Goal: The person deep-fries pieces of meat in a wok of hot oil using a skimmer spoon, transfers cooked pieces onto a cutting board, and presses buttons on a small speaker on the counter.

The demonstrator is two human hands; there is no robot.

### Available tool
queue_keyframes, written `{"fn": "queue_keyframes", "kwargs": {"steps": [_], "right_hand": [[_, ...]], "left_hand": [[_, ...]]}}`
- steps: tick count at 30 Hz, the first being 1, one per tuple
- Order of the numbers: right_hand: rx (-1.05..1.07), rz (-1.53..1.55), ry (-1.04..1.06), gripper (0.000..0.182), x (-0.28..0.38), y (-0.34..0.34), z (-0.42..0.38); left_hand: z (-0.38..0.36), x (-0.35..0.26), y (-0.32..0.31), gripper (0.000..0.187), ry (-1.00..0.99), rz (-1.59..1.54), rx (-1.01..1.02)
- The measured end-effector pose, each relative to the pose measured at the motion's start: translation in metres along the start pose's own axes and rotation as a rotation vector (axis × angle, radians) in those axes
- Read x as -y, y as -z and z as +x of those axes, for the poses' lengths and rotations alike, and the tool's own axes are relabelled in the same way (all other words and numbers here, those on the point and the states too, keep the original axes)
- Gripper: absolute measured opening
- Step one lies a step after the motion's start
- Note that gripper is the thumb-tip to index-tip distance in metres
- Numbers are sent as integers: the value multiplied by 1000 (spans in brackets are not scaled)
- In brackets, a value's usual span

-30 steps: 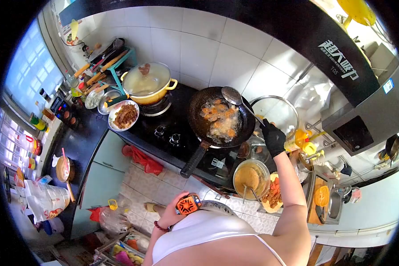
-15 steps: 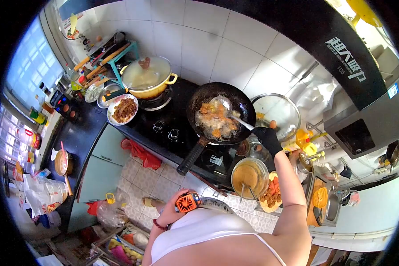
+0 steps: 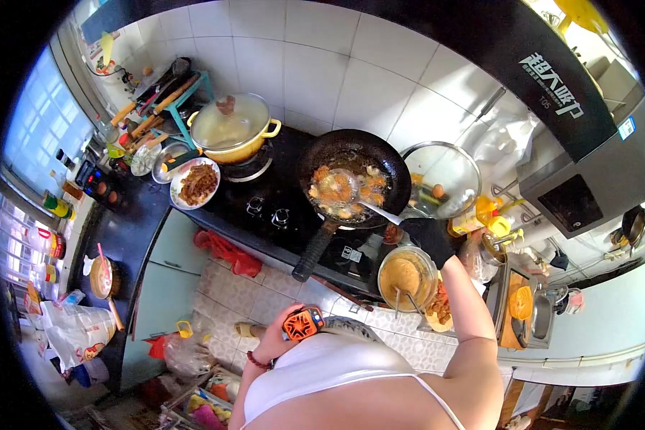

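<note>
My right hand (image 3: 427, 240), in a black glove, is closed around the handle of a metal ladle (image 3: 380, 213). The ladle's bowl rests among browned pieces (image 3: 371, 193) frying in bubbling oil in a black wok (image 3: 398, 168), whose handle points toward me. Low by my waist, my left hand (image 3: 281, 333) is wrapped round an orange and black device (image 3: 303, 324). Right of the wok's handle stands a bowl of tan batter (image 3: 401, 276) with utensils in it. Beside the bowl, partly behind my right arm, lie reddish-brown pieces (image 3: 439, 308).
A lidded yellow pot (image 3: 233, 132) sits on the left burner, with a plate of brown food (image 3: 197, 184) beside it. A glass lid (image 3: 451, 168) leans behind the wok at right. Oil bottles (image 3: 473, 218) stand near my right forearm. The range hood (image 3: 588, 193) overhangs the right side.
My right hand has moved down and slightly left with the ladle, whose bowl is now lower in the wok. The frying pieces have spread out. My left hand has stayed in place.
</note>
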State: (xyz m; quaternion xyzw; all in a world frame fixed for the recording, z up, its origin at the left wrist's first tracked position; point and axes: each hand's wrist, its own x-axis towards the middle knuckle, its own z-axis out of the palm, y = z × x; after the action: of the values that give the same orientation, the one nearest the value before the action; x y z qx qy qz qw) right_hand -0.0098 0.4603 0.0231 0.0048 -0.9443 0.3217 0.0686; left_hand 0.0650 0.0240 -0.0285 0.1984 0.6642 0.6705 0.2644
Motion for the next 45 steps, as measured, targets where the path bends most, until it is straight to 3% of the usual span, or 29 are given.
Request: {"fn": "queue_keyframes", "kwargs": {"steps": [1,2,5,11,20,23,26,29,31,36,45], "right_hand": [[-70,50,-27,22,-2,-5,-3],[-4,-35,-223,31,49,14,-4],[-134,-71,-115,28,40,0,-3],[-308,-593,2,27,39,-8,-6],[-272,-977,19,32,41,0,-22],[-315,-800,91,33,34,0,-22],[-226,-811,26,33,24,-3,-16],[-305,-834,151,31,19,1,-10],[-316,-819,128,30,6,7,-6],[-294,-714,-63,30,0,29,17],[-340,-720,64,29,-51,32,69]], "left_hand": [[-1,0,4,73,-5,-6,4],[-2,-2,7,74,2,-12,9],[-3,-9,14,74,-1,10,25],[-4,-6,24,72,2,39,49],[-7,-10,15,75,-20,24,24],[-8,-6,11,75,-4,32,15],[-8,1,4,75,29,-12,12],[-7,10,-3,75,16,15,3],[-5,4,-8,75,-28,114,-14],[-5,-4,-22,75,36,19,-32],[-4,5,-36,76,46,-3,-28]]}}
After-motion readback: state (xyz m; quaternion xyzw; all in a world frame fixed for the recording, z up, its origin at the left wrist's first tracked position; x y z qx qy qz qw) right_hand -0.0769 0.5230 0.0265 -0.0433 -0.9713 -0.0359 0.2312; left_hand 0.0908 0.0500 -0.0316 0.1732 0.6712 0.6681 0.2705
